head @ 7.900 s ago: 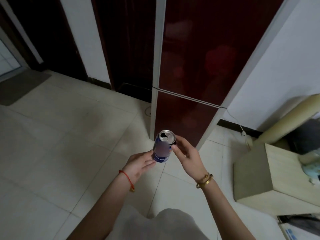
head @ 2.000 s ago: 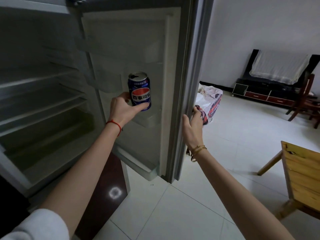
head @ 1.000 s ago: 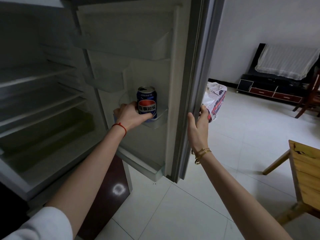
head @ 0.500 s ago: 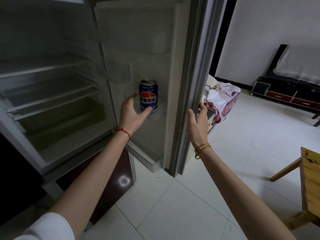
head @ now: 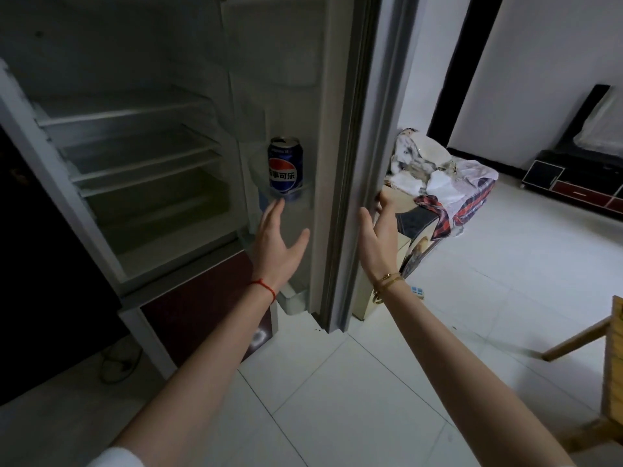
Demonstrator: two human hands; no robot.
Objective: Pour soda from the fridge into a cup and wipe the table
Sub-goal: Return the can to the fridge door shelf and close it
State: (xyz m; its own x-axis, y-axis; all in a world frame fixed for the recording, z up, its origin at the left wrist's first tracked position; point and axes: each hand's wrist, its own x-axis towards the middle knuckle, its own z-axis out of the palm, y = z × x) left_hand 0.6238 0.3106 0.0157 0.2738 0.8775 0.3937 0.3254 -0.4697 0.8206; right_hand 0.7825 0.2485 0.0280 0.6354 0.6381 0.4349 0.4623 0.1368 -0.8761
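Observation:
A blue soda can (head: pixel 285 168) with an opened top stands upright in a clear shelf on the inside of the open fridge door (head: pixel 340 129). My left hand (head: pixel 278 244) hovers just below the can, fingers spread, holding nothing. My right hand (head: pixel 377 235) rests at the door's outer edge, thumb on the near side and fingertips curled behind the edge. The fridge (head: pixel 135 156) interior shows bare white shelves. No cup or cloth is in view.
A low stand draped with checked cloth (head: pixel 441 183) sits behind the door. A wooden table corner (head: pixel 612 345) juts in at the right. A dark TV cabinet (head: pixel 573 183) lines the far wall. A cable (head: pixel 118 362) lies on the tiled floor at left.
My left hand set the can on the door shelf, let go and drew back below it. The right hand stayed at the door edge.

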